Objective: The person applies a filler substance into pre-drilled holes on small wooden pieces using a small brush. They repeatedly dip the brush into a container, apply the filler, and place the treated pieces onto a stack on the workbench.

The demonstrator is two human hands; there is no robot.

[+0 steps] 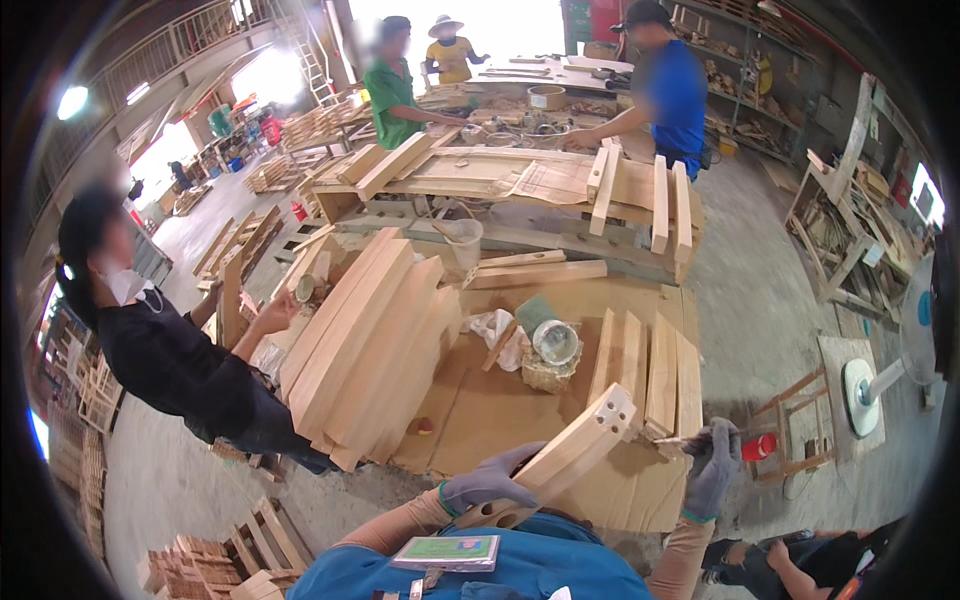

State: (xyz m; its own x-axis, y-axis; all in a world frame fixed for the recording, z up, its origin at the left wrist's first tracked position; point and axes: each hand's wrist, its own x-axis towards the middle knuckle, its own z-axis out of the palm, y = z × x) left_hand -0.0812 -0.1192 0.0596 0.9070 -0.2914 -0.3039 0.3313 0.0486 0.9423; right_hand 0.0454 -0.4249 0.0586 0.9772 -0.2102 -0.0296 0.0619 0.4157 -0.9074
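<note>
Several boards (365, 345) on cardboard (480, 420), floor (750, 290) beyond

Site type: woodworking workshop in a large industrial hall. Indicators are as follows. At near centre, a cardboard-covered bench (480, 412) carries a stack of pale planks (360, 340). A wooden piece (590, 440) at the near edge has round holes in one end. Beyond, a second bench (475, 175) supports further cut bars (395, 165). At far right, tall shelves (742, 70) store short wood offcuts. At left, stacked timber (240, 243) lies on the bare grey floor (745, 300). Above it, at far left, a railing (190, 45) borders an upper level, with a ladder (310, 65) beside it. Workers in green (392, 95) and blue (677, 95) shirts stand at the far benches.
</note>
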